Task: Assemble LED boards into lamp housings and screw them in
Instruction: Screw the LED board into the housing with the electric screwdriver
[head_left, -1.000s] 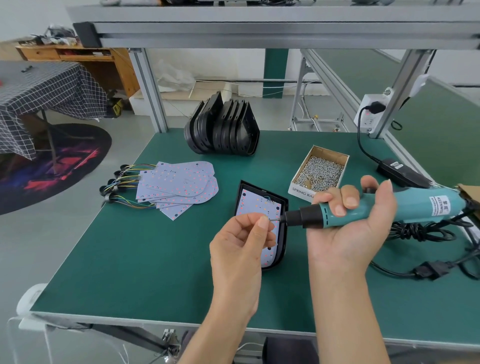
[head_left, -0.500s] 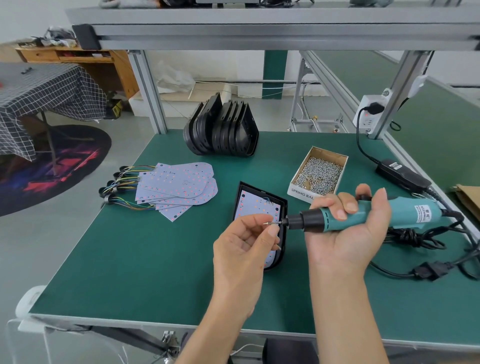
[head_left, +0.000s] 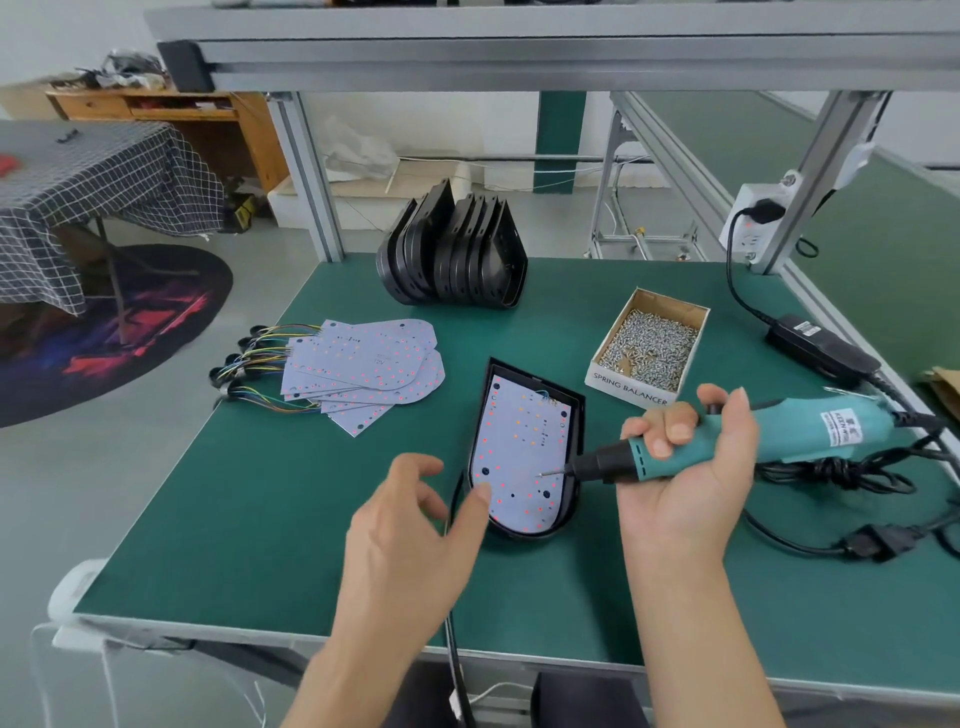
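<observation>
A black lamp housing (head_left: 575, 415) lies flat on the green bench with a pale LED board (head_left: 519, 447) seated inside it. My right hand (head_left: 691, 467) grips a teal electric screwdriver (head_left: 737, 436), held nearly level, and a small screw sits on its bit tip (head_left: 545, 474) just above the board. My left hand (head_left: 415, 519) hovers open at the housing's near left edge, its thumb tip over the rim, holding nothing.
A cardboard box of screws (head_left: 649, 348) stands right of the housing. Spare LED boards with wires (head_left: 358, 369) fan out on the left, and empty black housings (head_left: 457, 254) are stacked at the back. A power adapter (head_left: 815, 348) and coiled cables (head_left: 841, 473) lie at the right.
My left hand let go of the screw at the bit tip and dropped away to the left, opening. The screwdriver now carries the screw over the board.
</observation>
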